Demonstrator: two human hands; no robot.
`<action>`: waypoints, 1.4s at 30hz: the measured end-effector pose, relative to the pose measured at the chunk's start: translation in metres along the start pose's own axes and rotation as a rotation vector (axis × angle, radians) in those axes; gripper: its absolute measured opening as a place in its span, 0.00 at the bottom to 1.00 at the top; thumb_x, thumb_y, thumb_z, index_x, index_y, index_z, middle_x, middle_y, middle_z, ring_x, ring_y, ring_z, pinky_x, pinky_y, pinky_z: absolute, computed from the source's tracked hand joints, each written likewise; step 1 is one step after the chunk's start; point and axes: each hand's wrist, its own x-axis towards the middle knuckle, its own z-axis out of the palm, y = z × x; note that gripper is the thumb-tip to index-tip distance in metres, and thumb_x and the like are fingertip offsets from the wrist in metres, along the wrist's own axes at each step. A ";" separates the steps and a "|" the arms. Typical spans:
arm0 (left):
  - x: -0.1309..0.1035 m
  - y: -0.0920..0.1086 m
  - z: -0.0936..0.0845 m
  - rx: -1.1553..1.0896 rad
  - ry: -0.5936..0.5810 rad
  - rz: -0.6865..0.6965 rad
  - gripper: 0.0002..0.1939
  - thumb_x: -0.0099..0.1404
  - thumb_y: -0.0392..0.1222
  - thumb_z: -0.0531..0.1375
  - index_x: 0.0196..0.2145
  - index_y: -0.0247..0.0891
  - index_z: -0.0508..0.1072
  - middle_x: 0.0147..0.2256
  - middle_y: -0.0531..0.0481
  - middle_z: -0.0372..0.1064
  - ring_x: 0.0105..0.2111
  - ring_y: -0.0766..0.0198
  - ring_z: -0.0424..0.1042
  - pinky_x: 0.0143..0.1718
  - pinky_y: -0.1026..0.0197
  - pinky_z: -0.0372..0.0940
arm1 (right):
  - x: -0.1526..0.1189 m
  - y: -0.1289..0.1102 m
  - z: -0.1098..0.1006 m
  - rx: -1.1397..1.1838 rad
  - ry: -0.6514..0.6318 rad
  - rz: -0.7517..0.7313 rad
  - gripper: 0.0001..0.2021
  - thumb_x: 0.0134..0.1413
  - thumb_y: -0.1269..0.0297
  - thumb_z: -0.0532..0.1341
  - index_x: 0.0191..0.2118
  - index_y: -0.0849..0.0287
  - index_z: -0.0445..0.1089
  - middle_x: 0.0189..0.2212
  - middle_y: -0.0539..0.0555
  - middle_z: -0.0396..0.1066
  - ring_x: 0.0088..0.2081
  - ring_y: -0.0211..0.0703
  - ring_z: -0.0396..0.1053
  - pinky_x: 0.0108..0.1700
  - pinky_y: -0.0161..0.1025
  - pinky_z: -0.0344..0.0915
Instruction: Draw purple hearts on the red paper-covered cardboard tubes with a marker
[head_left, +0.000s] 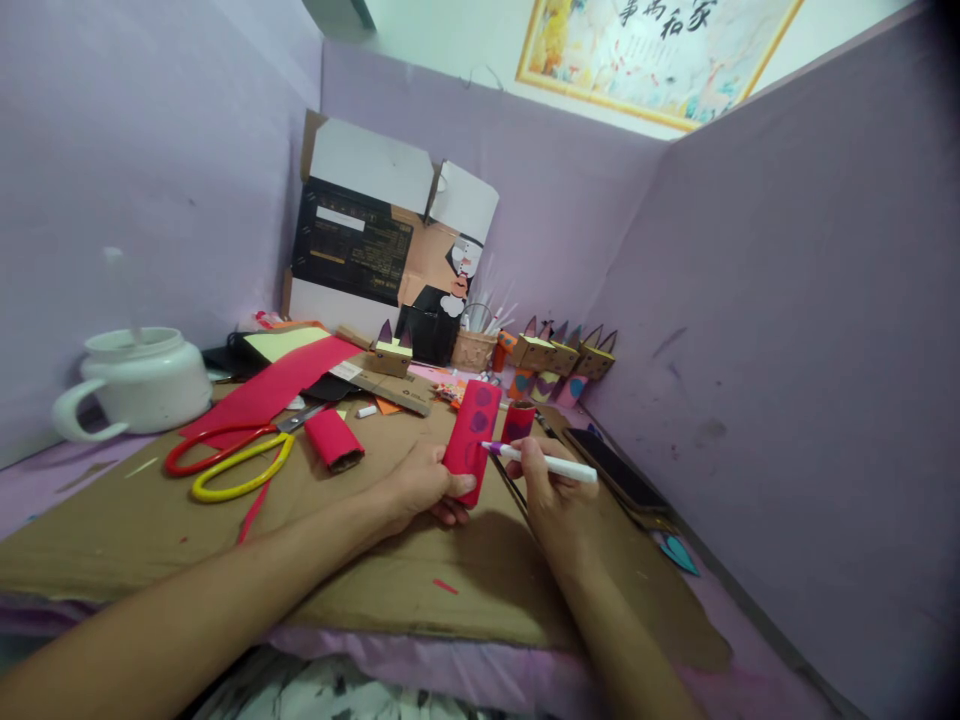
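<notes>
My left hand point(424, 482) grips the lower end of a red paper-covered tube point(474, 430), which tilts up from the cardboard. Purple round marks run down the tube's face. In my right hand point(551, 495) is a white marker point(559, 465) with a purple tip end, held like a pen; its point meets or nearly meets the tube's right side. Just behind, a shorter red tube point(518, 422) with a purple pattern stands upright. Left of my left hand lies another red tube point(334, 440), its open end facing me.
Scissors point(244, 460) with red and yellow handles lie at left, near a white mug point(150, 380) and red paper point(277, 390). A dark phone point(619, 468) lies along the right. Small cardboard figures with ears point(566, 355) and a basket of white pens point(475, 345) stand behind.
</notes>
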 end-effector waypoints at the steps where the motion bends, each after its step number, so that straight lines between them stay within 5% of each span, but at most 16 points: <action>1: 0.000 0.000 0.000 -0.002 -0.001 0.005 0.08 0.49 0.37 0.59 0.29 0.34 0.64 0.20 0.52 0.68 0.17 0.69 0.67 0.17 0.69 0.59 | 0.000 0.001 0.000 -0.003 -0.004 0.007 0.13 0.54 0.60 0.55 0.24 0.62 0.69 0.15 0.49 0.67 0.18 0.36 0.66 0.20 0.31 0.60; 30: 0.000 0.000 0.000 0.005 -0.025 0.038 0.11 0.47 0.37 0.59 0.31 0.33 0.65 0.21 0.51 0.68 0.17 0.67 0.68 0.19 0.66 0.60 | -0.002 0.010 -0.001 0.013 -0.150 0.021 0.14 0.55 0.60 0.54 0.23 0.61 0.69 0.14 0.48 0.65 0.17 0.34 0.62 0.20 0.31 0.57; 38: 0.004 -0.004 -0.002 -0.046 -0.019 0.021 0.16 0.42 0.44 0.63 0.28 0.35 0.63 0.20 0.52 0.68 0.16 0.67 0.67 0.18 0.67 0.59 | 0.002 0.000 -0.002 0.121 0.041 0.021 0.14 0.54 0.60 0.55 0.24 0.61 0.69 0.14 0.48 0.65 0.17 0.35 0.63 0.21 0.31 0.59; 42: 0.002 -0.004 -0.001 -0.049 -0.025 0.034 0.17 0.42 0.44 0.63 0.28 0.35 0.62 0.19 0.53 0.67 0.17 0.68 0.67 0.18 0.68 0.59 | 0.002 0.001 -0.001 0.105 0.039 0.007 0.13 0.55 0.60 0.55 0.25 0.61 0.69 0.15 0.48 0.66 0.18 0.36 0.64 0.21 0.32 0.59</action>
